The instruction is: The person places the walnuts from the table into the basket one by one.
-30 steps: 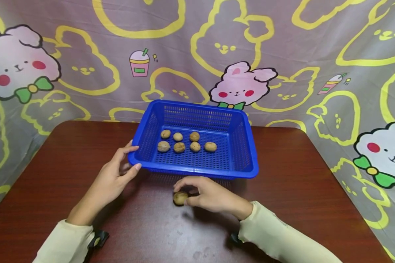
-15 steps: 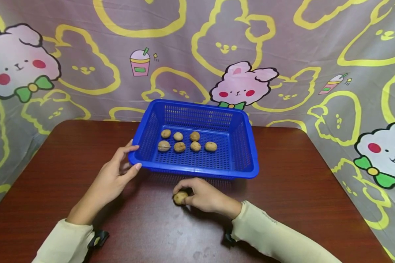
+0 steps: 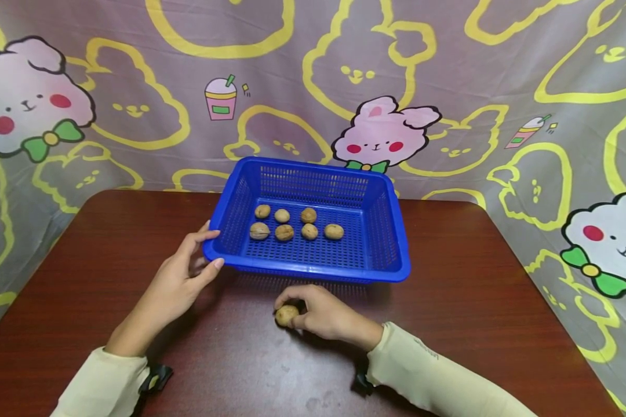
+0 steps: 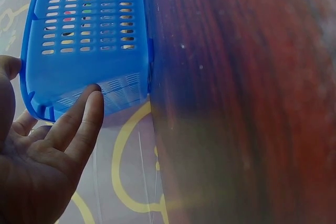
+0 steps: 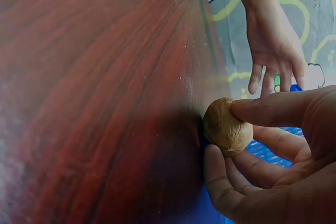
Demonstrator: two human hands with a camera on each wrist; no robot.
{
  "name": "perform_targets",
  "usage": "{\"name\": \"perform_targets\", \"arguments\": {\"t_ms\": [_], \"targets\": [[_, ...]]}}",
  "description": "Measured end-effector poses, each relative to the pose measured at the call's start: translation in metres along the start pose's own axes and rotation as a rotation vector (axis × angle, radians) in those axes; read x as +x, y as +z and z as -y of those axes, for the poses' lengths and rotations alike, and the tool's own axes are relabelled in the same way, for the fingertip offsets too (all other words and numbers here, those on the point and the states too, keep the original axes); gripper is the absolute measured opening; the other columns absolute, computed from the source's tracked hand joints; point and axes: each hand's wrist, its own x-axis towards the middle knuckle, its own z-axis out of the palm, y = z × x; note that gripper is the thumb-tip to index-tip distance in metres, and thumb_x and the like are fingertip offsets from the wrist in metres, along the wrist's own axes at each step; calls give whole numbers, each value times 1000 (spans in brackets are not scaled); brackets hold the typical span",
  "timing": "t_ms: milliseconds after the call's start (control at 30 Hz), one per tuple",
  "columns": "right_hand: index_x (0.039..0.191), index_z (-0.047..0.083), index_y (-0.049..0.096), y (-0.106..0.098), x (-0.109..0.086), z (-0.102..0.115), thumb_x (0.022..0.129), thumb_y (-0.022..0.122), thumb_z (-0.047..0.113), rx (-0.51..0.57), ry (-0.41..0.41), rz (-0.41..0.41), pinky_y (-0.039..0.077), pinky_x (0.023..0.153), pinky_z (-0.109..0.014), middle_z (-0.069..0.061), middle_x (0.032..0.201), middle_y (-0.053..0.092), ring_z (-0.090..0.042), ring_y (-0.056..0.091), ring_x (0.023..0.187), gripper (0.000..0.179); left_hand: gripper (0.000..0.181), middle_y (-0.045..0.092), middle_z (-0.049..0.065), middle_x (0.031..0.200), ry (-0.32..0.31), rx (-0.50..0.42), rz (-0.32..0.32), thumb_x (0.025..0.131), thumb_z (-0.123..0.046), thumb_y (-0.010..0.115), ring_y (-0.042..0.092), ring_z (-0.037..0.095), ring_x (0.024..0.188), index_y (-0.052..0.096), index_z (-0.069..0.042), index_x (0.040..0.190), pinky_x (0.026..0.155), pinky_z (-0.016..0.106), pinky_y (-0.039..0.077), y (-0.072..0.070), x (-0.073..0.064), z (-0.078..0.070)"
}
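Note:
My right hand (image 3: 323, 313) pinches a walnut (image 3: 287, 315) between thumb and fingers, low over the table just in front of a blue plastic basket (image 3: 313, 269). Close up in the right wrist view, the tan walnut (image 5: 227, 127) has the thumb on one side and fingertips on the other. My left hand (image 3: 179, 275) rests at the basket's front left corner, its thumb and index fingertip on the rim. In the left wrist view, other fairly straight fingers (image 4: 86, 124) extend beside the basket's outer wall. Several walnuts (image 3: 284, 233) lie in two rows on the basket floor.
The basket stands on a dark red-brown wooden table (image 3: 459, 278) with rounded far corners. Behind it hangs a grey-pink curtain (image 3: 271, 69) printed with rabbits and yellow outlines. A dark band (image 3: 156, 379) shows at the left cuff.
The right hand has closed its fingers round the walnut, its wrist shifting slightly left, and the walnut has turned a little. The left hand and basket stay in place.

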Motion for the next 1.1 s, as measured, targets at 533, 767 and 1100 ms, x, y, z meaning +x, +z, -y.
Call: {"name": "perform_targets", "arguments": {"t_ms": [533,767,1100], "targets": [[119,9,72,-28,-29,26,92,75,1,77,-87,41,57,97,-29,-2,114,72,-6,61,107,28,49,29,26,169,-10,7,4,104,-7,64,67,48,122,45,-2,149,91,1,46,0,0,-1],[121,2,70,-58,-39,46,90,74,-5,228,-121,36,59,88,-25,-13,114,73,-8,66,101,32,50,29,24,170,-25,32,6,104,-9,64,68,47,121,45,-5,150,94,38,59,-2,1,-2],[123,9,72,-117,-33,60,92,74,3,249,-42,-105,57,93,-35,-6,126,70,-24,65,117,31,50,31,23,170,-14,25,1,104,-9,64,71,44,117,46,-5,150,88,11,54,-1,0,0]]}}
